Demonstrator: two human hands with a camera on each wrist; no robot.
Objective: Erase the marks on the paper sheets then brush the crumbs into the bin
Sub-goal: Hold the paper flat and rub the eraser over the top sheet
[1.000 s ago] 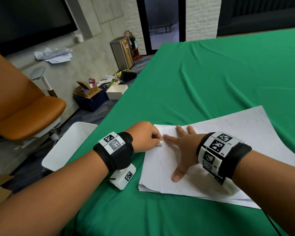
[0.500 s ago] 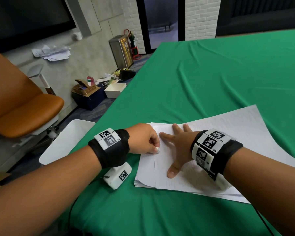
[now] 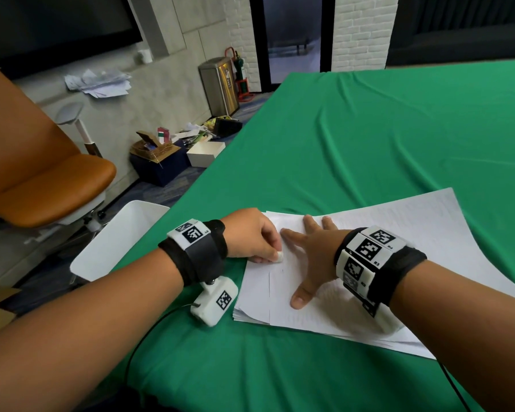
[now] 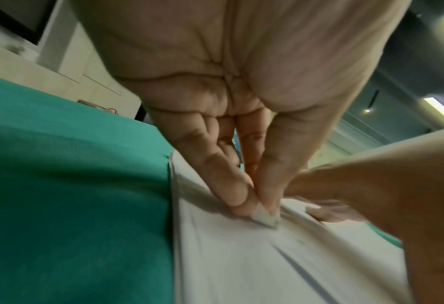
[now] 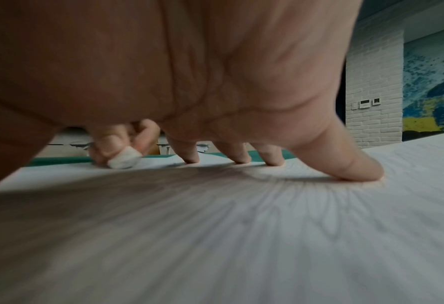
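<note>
Left hand (image 3: 250, 234) fingers pinching eraser (image 3: 279, 257) on paper sheets (image 3: 399, 233); right hand (image 3: 312, 257) fingers spread flat

Probably an office meeting room: wall screen (image 3: 57, 22), orange chair (image 3: 42, 179).

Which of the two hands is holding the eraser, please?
The left hand is: it pinches the small white eraser against the top paper sheet near its left edge. The right hand holds nothing, only pressing spread fingers flat on the paper.
</note>
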